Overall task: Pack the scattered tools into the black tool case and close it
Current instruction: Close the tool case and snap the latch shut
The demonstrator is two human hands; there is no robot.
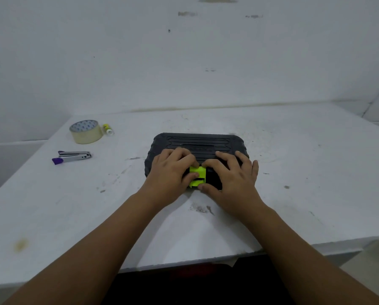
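Observation:
The black tool case (197, 142) lies flat on the white table (294, 172) with its ribbed lid down. A bright green latch (197, 177) sits at the middle of its near edge. My left hand (171, 172) lies over the case's near left part, fingers curled on the lid and thumb against the latch's left side. My right hand (230, 175) covers the near right part, fingers spread on the lid and thumb under the case's front edge beside the latch. The inside of the case is hidden.
A roll of clear tape (86, 131) and a small yellow glue stick (108, 129) stand at the table's far left. A purple and silver stapler (73, 156) lies nearer, left of the case. A pale wall rises behind the table.

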